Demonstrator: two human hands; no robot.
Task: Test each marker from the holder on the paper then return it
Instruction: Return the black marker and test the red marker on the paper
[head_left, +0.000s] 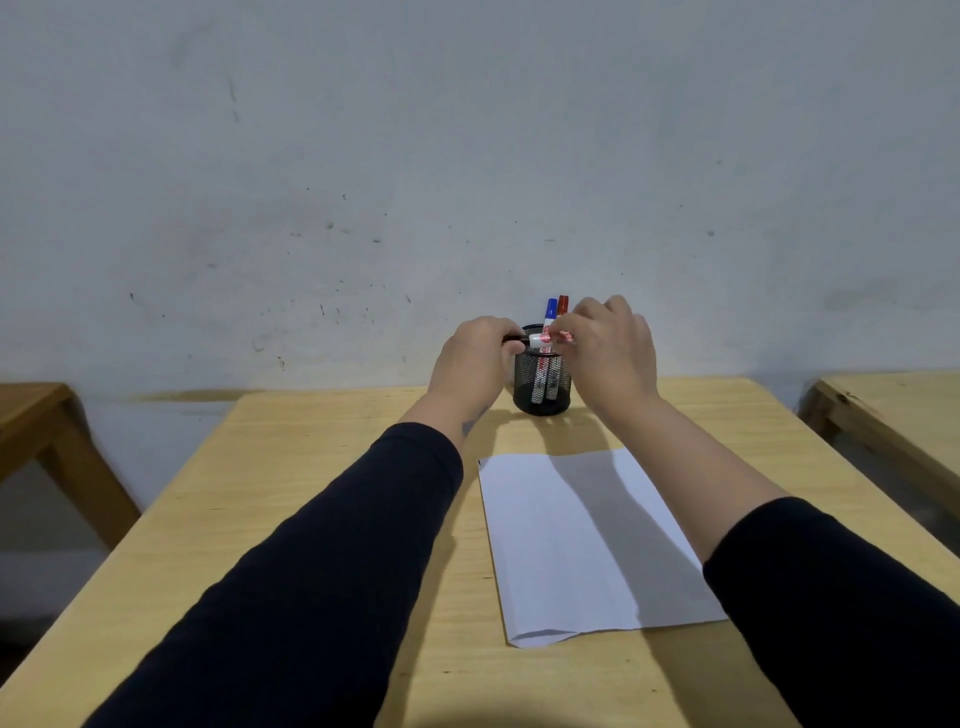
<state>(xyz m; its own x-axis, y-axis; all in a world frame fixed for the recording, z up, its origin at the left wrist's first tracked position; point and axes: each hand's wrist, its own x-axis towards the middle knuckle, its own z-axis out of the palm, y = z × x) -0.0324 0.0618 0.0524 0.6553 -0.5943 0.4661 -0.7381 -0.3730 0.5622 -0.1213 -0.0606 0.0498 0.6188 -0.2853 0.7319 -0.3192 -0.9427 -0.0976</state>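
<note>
- A light wooden table (332, 519) is standing against a scuffed pale wall (467, 156); further wooden tables are flanking it.
- White paper (587, 540) is lying flat, near the right edge.
- The left hand (475, 364) and right hand (610, 353) are pinching a black-capped marker (543, 340) horizontally above the black mesh holder (542, 384), which is holding the blue marker (550, 310) and red marker (562, 306).

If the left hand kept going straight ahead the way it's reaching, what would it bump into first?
Probably the wall behind the table; the left hand, gripping a marker, seems just left of the mesh holder, though depth is unclear.
</note>
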